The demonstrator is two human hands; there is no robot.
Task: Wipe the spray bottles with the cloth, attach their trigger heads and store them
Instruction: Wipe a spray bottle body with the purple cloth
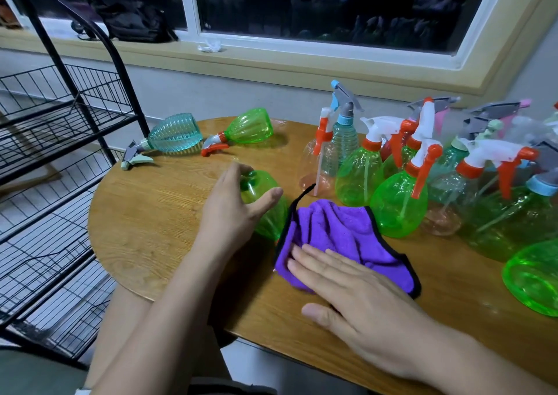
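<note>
Left hand (235, 210) grips green bottle (271, 219), lying neck away; right hand (356, 298) flat on cloth (338, 231).

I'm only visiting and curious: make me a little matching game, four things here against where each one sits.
Things:
1 cloth
2 teal bottle
3 headless green bottle
4 tissue

Places:
A on the windowsill
B gripped by the left hand
C lying on its side at the table's far left
D under the flat right hand

Pairs: 1-D, 2-C, 3-B, 4-A
</note>
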